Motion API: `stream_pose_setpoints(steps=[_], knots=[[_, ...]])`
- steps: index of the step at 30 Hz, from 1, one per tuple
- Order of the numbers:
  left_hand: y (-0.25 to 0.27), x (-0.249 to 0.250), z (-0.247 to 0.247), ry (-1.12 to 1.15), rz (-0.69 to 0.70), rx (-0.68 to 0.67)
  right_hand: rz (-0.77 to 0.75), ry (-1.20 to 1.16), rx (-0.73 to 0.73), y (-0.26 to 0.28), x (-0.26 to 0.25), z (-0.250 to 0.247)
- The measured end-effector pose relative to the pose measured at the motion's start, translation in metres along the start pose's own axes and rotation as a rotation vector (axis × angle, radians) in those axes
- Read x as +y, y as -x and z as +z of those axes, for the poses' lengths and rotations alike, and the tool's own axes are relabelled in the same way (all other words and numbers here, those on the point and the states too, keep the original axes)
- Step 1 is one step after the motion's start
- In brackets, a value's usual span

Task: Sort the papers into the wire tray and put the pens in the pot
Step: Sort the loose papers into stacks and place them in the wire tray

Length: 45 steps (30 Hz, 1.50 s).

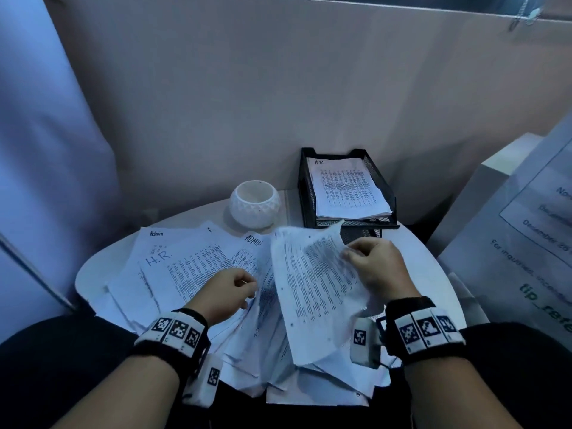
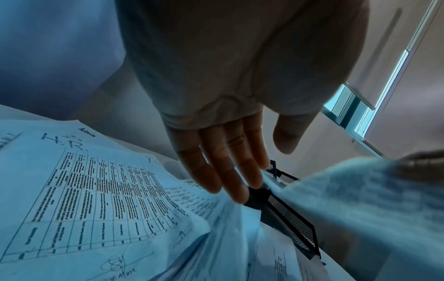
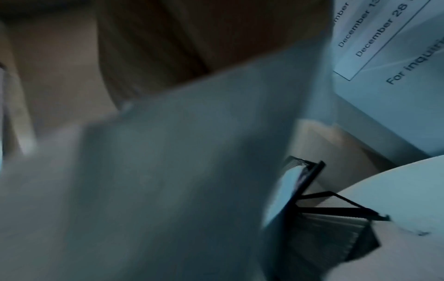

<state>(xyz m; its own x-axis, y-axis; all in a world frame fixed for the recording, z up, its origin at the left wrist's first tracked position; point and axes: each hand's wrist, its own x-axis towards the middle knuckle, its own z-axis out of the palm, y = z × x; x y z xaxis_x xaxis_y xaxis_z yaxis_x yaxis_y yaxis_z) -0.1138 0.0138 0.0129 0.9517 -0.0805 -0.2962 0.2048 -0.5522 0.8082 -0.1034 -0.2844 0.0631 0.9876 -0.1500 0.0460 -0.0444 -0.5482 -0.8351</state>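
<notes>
A loose spread of printed papers covers the round white table, some marked "H.R." and "Admin". My right hand pinches the upper edge of one printed sheet and holds it raised above the pile; that sheet fills the right wrist view as a blur. My left hand hovers over the pile with fingers straight and nothing in them. The black wire tray stands at the back right with an "H.R." sheet on top. A white pot sits to its left. No pens show.
A beige partition wall rises right behind the table. A large printed notice leans at the right, beside a white box. A pale curtain hangs at the left. My lap lies under the table's near edge.
</notes>
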Motion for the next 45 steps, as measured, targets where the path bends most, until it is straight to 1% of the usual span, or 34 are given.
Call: stream_pose_setpoints(steps=[2, 4, 6, 8, 10, 12, 14, 16, 17, 19, 21, 22, 23, 24, 26, 28, 30, 32, 34, 36, 39, 41, 43, 45], knots=[[0.000, 0.001, 0.001, 0.033, -0.023, -0.030, -0.016, -0.186, 0.038, -0.003, -0.007, -0.005], [0.001, 0.006, 0.001, 0.095, -0.075, -0.066, 0.002, -0.387, 0.086, -0.005, -0.010, -0.007], [0.003, 0.011, -0.001, 0.232, -0.125, -0.095, 0.044, -0.568, 0.089, -0.006, -0.010, -0.005], [0.005, 0.015, -0.003, 0.370, -0.121, -0.114, 0.096, -0.670, 0.067, -0.005, -0.007, 0.001], [0.005, 0.018, -0.006, 0.504, -0.095, -0.113, 0.146, -0.698, 0.025, -0.002, -0.002, 0.013], [0.004, 0.019, -0.007, 0.557, -0.029, -0.075, 0.191, -0.685, -0.028, 0.002, 0.006, 0.029], [-0.003, 0.014, -0.007, 0.478, 0.044, 0.026, 0.232, -0.645, -0.088, 0.004, 0.016, 0.045], [-0.008, 0.007, -0.007, 0.387, 0.048, 0.100, 0.261, -0.584, -0.149, 0.006, 0.022, 0.058], [-0.009, 0.003, -0.006, 0.343, 0.028, 0.104, 0.280, -0.556, -0.169, 0.007, 0.024, 0.064], [-0.010, 0.001, -0.003, 0.269, 0.002, 0.056, 0.322, -0.541, -0.168, 0.008, 0.028, 0.072], [-0.014, 0.003, -0.009, 0.303, -0.023, 0.015, 0.371, -0.539, -0.137, 0.008, 0.034, 0.078], [-0.016, 0.005, -0.015, 0.362, -0.069, 0.021, 0.392, -0.537, -0.121, 0.007, 0.037, 0.080], [-0.025, 0.001, -0.023, 0.418, -0.132, 0.081, 0.409, -0.542, -0.108, 0.006, 0.041, 0.081], [-0.035, -0.005, -0.034, 0.442, -0.203, 0.182, 0.426, -0.551, -0.098, 0.006, 0.045, 0.082], [-0.056, -0.030, -0.060, 0.319, -0.344, 0.380, 0.448, -0.563, -0.081, 0.004, 0.053, 0.082], [-0.064, -0.064, -0.078, 0.166, -0.506, 0.483, 0.464, -0.560, -0.075, 0.002, 0.062, 0.081], [-0.063, -0.095, -0.085, 0.156, -0.635, 0.505, 0.474, -0.550, -0.075, 0.000, 0.071, 0.082], [-0.061, -0.115, -0.089, 0.134, -0.759, 0.504, 0.466, -0.546, -0.077, -0.002, 0.076, 0.083], [-0.065, -0.129, -0.086, 0.149, -0.828, 0.466, 0.464, -0.546, -0.085, -0.004, 0.077, 0.084], [-0.070, -0.134, -0.083, 0.154, -0.815, 0.433, 0.465, -0.551, -0.089, -0.005, 0.077, 0.084], [-0.078, -0.143, -0.074, 0.095, -0.781, 0.427, 0.462, -0.550, -0.089, -0.006, 0.078, 0.085], [-0.082, -0.146, -0.073, 0.042, -0.711, 0.442, 0.465, -0.543, -0.085, -0.006, 0.079, 0.085], [-0.082, -0.143, -0.075, -0.008, -0.679, 0.467, 0.466, -0.545, -0.086, -0.005, 0.076, 0.084], [-0.083, -0.141, -0.078, 0.003, -0.642, 0.502, 0.468, -0.559, -0.082, -0.005, 0.072, 0.082]])
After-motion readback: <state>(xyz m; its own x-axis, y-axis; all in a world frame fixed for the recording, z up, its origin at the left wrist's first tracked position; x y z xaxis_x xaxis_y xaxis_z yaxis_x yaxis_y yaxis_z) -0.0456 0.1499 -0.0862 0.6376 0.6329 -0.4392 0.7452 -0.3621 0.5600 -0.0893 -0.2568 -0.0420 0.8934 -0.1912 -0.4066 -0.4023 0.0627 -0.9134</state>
